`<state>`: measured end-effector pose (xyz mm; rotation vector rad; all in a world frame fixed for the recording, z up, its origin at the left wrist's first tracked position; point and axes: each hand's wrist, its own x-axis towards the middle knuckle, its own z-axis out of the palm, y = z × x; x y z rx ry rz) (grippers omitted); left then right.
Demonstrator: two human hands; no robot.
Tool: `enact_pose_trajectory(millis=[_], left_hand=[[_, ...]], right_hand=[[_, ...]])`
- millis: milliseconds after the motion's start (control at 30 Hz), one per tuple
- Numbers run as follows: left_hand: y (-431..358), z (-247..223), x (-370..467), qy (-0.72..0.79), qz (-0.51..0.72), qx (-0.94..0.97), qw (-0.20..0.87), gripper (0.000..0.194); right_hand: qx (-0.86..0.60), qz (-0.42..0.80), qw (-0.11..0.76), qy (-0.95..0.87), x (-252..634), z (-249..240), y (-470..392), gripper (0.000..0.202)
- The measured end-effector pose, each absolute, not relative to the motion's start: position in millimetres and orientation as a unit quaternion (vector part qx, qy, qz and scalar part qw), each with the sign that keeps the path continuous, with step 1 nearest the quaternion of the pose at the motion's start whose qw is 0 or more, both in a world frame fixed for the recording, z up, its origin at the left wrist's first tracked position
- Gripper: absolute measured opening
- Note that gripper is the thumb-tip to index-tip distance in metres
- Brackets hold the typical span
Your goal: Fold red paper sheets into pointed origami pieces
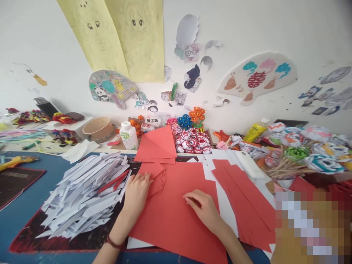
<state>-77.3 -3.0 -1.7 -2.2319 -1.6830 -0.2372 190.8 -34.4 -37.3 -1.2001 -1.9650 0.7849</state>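
Two bare hands work over a large red sheet, both forearms coming in from the bottom edge, where they are cut off. The left hand lies palm down with its fingers bent and close together, their tips on a small stack of red pieces just ahead and to its right; a dark red band circles the wrist. The right hand is turned inward, well apart from the left, over the right part of the large sheet, with thumb and forefinger tips drawn near each other and the other fingers curled.

The left thumb is hidden, so whether that hand pinches a piece or only presses on the stack cannot be told. Nor can I tell whether anything thin sits between the right fingertips, or whether they touch the sheet.

Left of the left hand spreads a heap of white paper strips, its lower layers buried. To the right of the right hand lie long red strips, overlapping. Further right, a pixelated patch hides what is there.
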Motion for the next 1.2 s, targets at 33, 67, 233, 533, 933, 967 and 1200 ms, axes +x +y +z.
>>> enact_pose_trajectory(millis=[33, 67, 233, 533, 933, 967, 1200], left_hand=[[-3.5, -0.2, -79.4, -0.592, -0.081, -0.785, 0.167, 0.023], [-5.1, 1.4, -80.8, -0.592, -0.081, -0.784, 0.167, 0.025], [-26.4, 3.6, -64.5, -0.521, -0.164, -0.817, 0.185, 0.035], [-61.3, -33.5, -13.9, -0.375, -0.188, -0.898, 0.135, 0.034], [-61.7, -34.3, -5.8, -0.473, -0.23, -0.85, -0.025, 0.023], [-63.0, -35.0, -5.3, -0.476, -0.223, -0.851, 0.0, 0.024], [-83.5, -36.0, -1.0, -0.434, -0.209, -0.869, 0.117, 0.045]], right_hand=[[-0.463, 0.298, 0.344, -0.761, 190.9, -38.1, -34.1, 0.022], [-0.464, 0.29, 0.343, -0.763, 190.8, -38.4, -33.8, 0.023], [-0.486, 0.13, 0.378, -0.778, 189.4, -32.1, -35.0, 0.035], [-0.423, -0.005, 0.33, -0.844, 195.9, -45.2, -60.9, 0.027], [-0.522, 0.263, 0.346, -0.734, 196.5, -36.1, -54.5, 0.016], [-0.532, 0.268, 0.341, -0.727, 195.8, -35.4, -52.6, 0.014], [-0.563, 0.283, 0.34, -0.698, 192.3, -33.4, -49.9, 0.013]])
